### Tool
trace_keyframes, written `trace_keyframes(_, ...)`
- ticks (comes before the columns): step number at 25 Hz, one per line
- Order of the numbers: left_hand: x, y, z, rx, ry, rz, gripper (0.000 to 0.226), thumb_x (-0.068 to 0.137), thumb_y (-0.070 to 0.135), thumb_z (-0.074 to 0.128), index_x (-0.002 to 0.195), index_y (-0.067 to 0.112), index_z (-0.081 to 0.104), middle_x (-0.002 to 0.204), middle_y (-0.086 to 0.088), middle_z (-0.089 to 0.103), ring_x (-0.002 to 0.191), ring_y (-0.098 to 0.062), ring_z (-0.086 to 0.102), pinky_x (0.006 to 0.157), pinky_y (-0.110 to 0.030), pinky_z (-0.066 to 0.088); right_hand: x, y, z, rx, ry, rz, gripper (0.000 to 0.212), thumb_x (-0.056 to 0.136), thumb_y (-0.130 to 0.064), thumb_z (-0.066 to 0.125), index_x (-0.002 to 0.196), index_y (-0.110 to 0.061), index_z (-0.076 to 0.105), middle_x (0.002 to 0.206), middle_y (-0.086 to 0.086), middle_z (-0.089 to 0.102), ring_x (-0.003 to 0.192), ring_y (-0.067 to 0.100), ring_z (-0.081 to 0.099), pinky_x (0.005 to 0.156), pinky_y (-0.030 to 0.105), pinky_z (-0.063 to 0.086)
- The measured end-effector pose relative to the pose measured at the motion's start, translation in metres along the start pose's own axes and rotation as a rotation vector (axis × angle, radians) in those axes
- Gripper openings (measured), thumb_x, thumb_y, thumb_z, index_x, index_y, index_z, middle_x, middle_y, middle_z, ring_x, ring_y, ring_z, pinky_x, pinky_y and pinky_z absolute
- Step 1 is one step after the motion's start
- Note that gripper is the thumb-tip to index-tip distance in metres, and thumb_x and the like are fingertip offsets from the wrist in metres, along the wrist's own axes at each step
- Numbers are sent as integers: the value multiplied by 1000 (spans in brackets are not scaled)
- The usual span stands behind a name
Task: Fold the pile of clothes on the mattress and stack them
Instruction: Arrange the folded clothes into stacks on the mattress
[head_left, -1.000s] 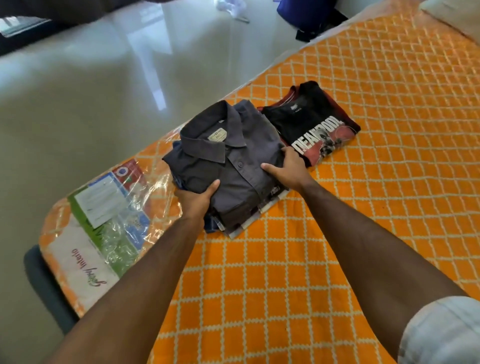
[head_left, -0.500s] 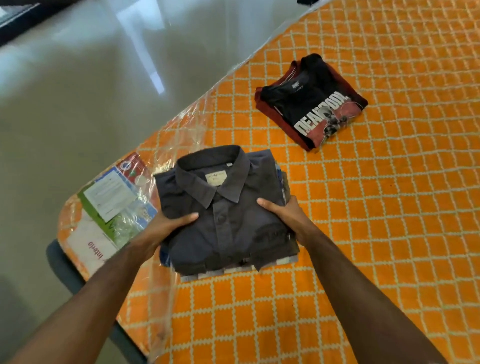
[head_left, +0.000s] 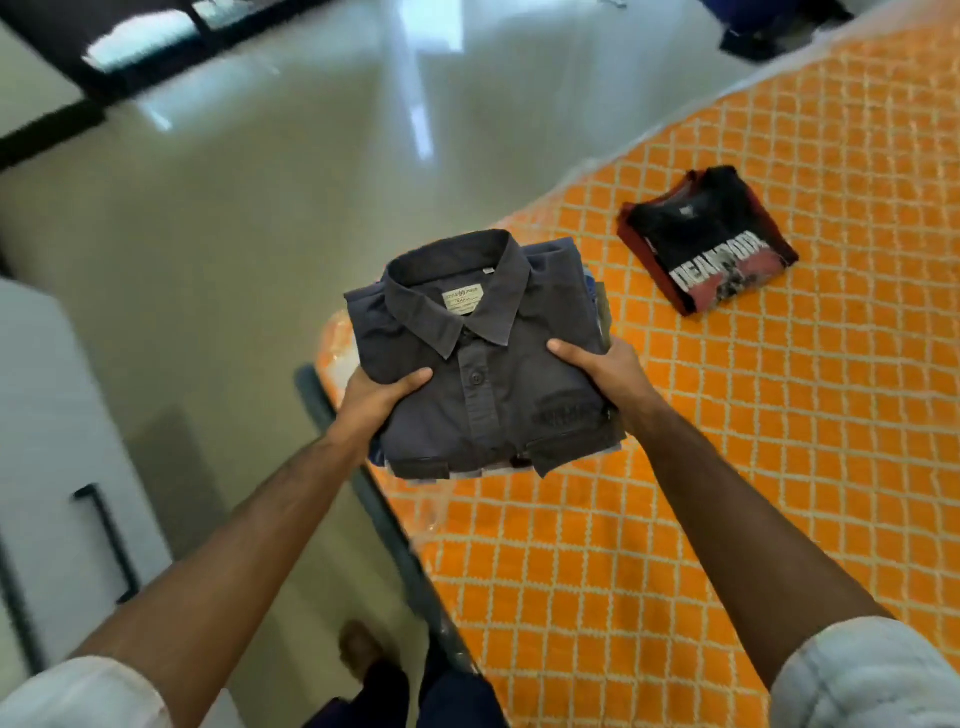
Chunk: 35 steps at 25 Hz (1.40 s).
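At the centre of the frame, both hands hold a stack of folded clothes (head_left: 483, 364) lifted above the mattress corner. A grey collared shirt (head_left: 467, 332) with a cream label inside its collar tops the stack; edges of other garments show beneath it. The left hand (head_left: 382, 397) grips the stack's left edge, thumb on top; the right hand (head_left: 605, 364) grips its right edge the same way, the 2 hands apart across the shirt's width.

The mattress (head_left: 701, 493) fills the right half of the frame, covered in orange fabric with a white lattice pattern, under a clear plastic wrap that shows along its left border. A dark blue-grey edge runs beneath that border. In the upper right, well apart from the stack, 1 folded black and red T-shirt (head_left: 709, 241) with white lettering lies on the mattress.

A glossy pale floor (head_left: 249, 208) takes up the upper left, with bright reflections. A white cabinet (head_left: 47, 441) with a black handle stands at the left edge. Dark, blurred objects sit at the top right corner.
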<state>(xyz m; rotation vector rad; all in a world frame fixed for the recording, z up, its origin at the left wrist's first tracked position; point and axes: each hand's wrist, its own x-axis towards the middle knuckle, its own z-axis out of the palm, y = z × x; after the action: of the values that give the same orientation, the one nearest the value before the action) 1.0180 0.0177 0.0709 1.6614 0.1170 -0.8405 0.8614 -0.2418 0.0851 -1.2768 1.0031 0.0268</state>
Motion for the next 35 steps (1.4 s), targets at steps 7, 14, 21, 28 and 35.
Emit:
trace_keyframes(7,-118,58,-215,-269,409,73,58,78,19,85,130,16,61,119,3,70,102,-10,70,80,-21,59,-56,-131,241,-371,-349,-197,59,66,-45,93,114,-17,74,103,-2,78,93,16,75,86,41,61)
trace_keyframes(14,-217,7,-424,-707,826,162,62,80,20,84,136,17,58,124,-1,71,108,-18,70,92,-35,58,-126,-178,577,-816,-813,-350,73,62,-53,91,120,-15,68,106,0,75,91,17,74,81,36,62)
trace_keyframes(21,-224,-108,-511,-1010,1194,-18,43,82,13,82,120,18,65,103,11,74,100,-16,70,87,-35,58,-153,-86,821,-1280,-1173,-341,85,58,-64,89,125,-18,65,113,0,72,101,21,70,96,39,57)
trace_keyframes(28,-139,-227,-518,-1138,1340,-337,61,76,9,86,131,2,61,128,-12,67,119,-30,63,103,-49,51,-64,58,920,-1557,-1343,-135,73,74,-45,87,133,-13,58,118,2,69,103,20,68,86,34,57)
trace_keyframes(35,-137,-230,-516,-853,1412,-461,66,80,21,83,137,4,54,134,-7,61,123,-27,60,93,-31,54,-28,77,919,-1753,-1266,-505,90,74,-59,82,139,-6,49,134,14,58,119,33,60,98,45,53)
